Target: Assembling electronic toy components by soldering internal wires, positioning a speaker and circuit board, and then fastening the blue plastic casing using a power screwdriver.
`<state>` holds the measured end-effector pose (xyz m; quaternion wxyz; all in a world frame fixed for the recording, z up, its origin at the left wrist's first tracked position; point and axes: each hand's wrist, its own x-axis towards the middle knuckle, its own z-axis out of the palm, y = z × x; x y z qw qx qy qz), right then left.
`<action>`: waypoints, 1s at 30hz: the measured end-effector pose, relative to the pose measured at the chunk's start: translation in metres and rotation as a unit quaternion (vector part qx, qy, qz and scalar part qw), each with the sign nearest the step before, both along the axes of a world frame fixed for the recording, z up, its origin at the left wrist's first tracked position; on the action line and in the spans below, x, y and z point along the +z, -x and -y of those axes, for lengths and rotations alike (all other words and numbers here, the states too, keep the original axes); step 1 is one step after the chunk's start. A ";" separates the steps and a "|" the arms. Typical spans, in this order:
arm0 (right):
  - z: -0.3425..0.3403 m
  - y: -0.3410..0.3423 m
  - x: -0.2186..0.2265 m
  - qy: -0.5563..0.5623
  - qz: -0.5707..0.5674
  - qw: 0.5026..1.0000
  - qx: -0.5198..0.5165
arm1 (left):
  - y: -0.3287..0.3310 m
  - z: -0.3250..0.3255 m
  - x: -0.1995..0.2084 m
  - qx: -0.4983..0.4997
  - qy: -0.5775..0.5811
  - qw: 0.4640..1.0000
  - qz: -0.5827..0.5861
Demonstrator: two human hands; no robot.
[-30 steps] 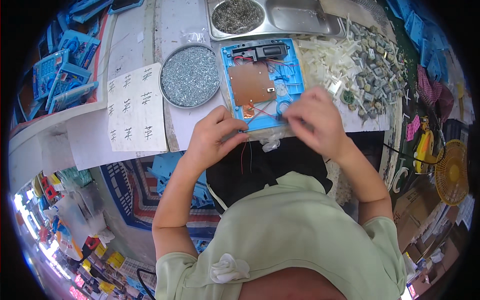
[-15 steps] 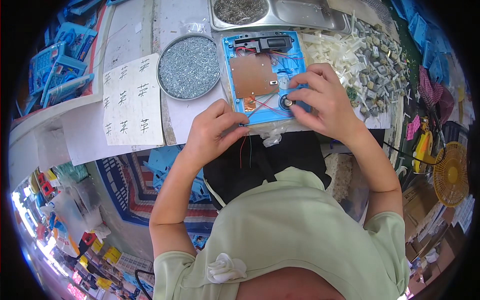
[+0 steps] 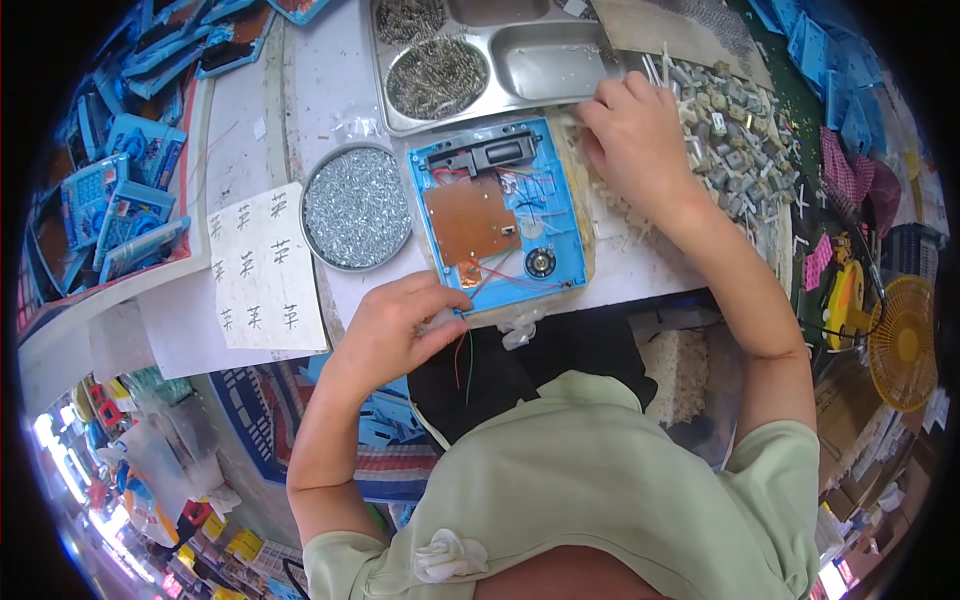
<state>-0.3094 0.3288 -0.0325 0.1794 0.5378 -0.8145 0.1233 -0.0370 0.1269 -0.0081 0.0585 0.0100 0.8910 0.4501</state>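
A blue plastic casing (image 3: 560, 205) lies face-down on the table, its inside showing. In it sit a brown circuit board (image 3: 470, 225), a black part (image 3: 490, 153) along the far edge and a round black speaker (image 3: 540, 262). At its near left corner my left hand (image 3: 400, 320) is closed, thumb and forefinger pinching thin wires; red and green wire ends (image 3: 465, 365) hang below. My right hand (image 3: 640, 140) is over the pile of white plastic pieces (image 3: 615, 205), its fingers curled down. Its fingertips are partly hidden, and what they hold cannot be made out.
A round tray of small silver screws (image 3: 357, 207) stands left of the casing. Behind is a steel tray (image 3: 550, 65) with metal bits in its compartments. Small grey blocky parts (image 3: 735, 140) are heaped at right. Blue casings (image 3: 150, 170) pile up far left; a yellow fan (image 3: 900, 340) stands right.
My right hand has left the speaker and moved up and right to the pile of white pieces. My left hand stays at the casing's corner. The view has shifted, showing more of the steel tray.
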 end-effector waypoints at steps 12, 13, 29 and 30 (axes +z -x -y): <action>-0.080 -0.014 0.042 0.296 0.572 0.763 -0.057 | 0.142 0.084 0.020 0.170 0.193 0.952 -0.164; -0.084 -0.020 0.041 0.286 0.574 0.765 -0.060 | 0.161 0.084 0.017 0.155 0.220 0.943 -0.196; -0.091 -0.047 0.033 0.325 0.682 0.654 -0.026 | 0.264 0.024 0.033 0.138 0.009 0.988 -0.066; -0.087 -0.048 0.035 0.318 0.685 0.655 -0.020 | 0.269 0.022 0.034 0.137 -0.031 0.989 -0.046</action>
